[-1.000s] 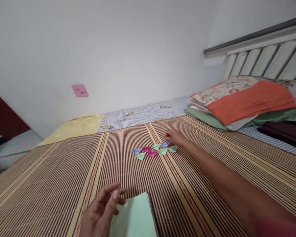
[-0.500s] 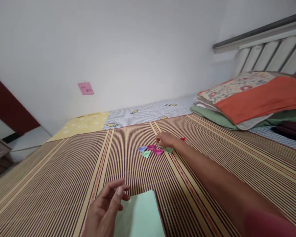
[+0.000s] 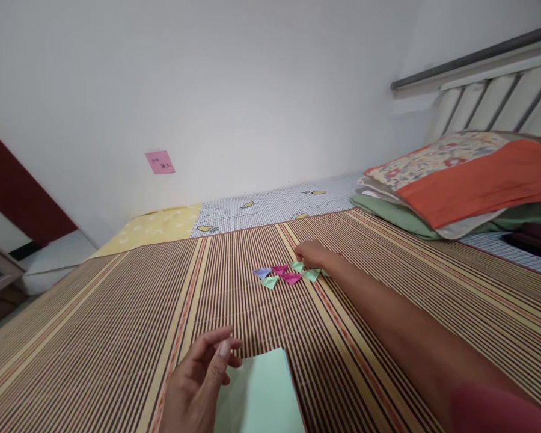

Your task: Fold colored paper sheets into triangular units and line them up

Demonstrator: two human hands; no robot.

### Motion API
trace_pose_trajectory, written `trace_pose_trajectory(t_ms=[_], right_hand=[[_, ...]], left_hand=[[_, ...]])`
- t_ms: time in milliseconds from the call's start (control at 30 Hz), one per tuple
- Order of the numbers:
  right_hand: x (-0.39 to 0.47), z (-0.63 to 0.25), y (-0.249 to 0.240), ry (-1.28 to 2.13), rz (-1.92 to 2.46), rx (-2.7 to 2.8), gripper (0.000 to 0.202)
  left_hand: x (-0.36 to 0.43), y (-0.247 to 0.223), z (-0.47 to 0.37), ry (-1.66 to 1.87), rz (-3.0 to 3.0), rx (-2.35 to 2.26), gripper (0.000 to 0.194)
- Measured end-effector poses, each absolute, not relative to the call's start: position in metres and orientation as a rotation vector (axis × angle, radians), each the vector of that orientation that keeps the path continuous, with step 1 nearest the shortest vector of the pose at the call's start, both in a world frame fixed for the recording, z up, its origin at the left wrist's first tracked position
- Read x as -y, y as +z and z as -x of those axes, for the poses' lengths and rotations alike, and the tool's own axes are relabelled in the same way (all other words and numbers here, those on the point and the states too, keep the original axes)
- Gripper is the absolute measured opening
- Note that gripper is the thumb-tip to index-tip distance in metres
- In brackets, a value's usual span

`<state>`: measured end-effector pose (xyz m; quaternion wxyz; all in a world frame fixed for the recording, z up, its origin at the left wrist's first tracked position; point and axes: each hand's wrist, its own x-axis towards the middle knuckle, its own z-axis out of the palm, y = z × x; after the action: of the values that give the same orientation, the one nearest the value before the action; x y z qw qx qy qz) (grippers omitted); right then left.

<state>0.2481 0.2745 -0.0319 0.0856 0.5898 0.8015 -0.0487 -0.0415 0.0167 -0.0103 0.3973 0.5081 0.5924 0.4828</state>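
My right hand reaches far out over the mat, its fingers curled downward beside a light green folded paper triangle. Whatever the fingertips hold, if anything, is hidden. Small folded triangles lie there in two rows, among them a lilac one, a magenta one and a pale green one. One more green piece is partly covered by my wrist. Close to me, my left hand hovers with loosely bent, parted fingers and nothing in them, at the left edge of light green paper sheets.
A striped mat covers the bed. Folded bedding with an orange and floral pillow is stacked at the right, below a white radiator. A pink note sticks to the wall. Yellow cloth lies along the far left edge.
My right hand has shifted slightly right, uncovering the light green triangle in the back row. The left hand keeps its pose; the whole view has shifted a little.
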Motion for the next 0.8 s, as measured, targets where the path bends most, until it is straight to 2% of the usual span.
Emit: trace_pose_trajectory(t_ms=[367, 800], right_hand=[[-0.278, -0.281, -0.029, -0.070, -1.912, -2.410, 0.032], [-0.271, -0.301, -0.035, -0.167, -1.952, -2.297, 0.033]], left_hand=[[-0.016, -0.007, 0.038, 1.246, -1.268, -1.498, 0.044], [-0.016, -0.004, 0.039, 1.258, -1.303, -1.516, 0.044]])
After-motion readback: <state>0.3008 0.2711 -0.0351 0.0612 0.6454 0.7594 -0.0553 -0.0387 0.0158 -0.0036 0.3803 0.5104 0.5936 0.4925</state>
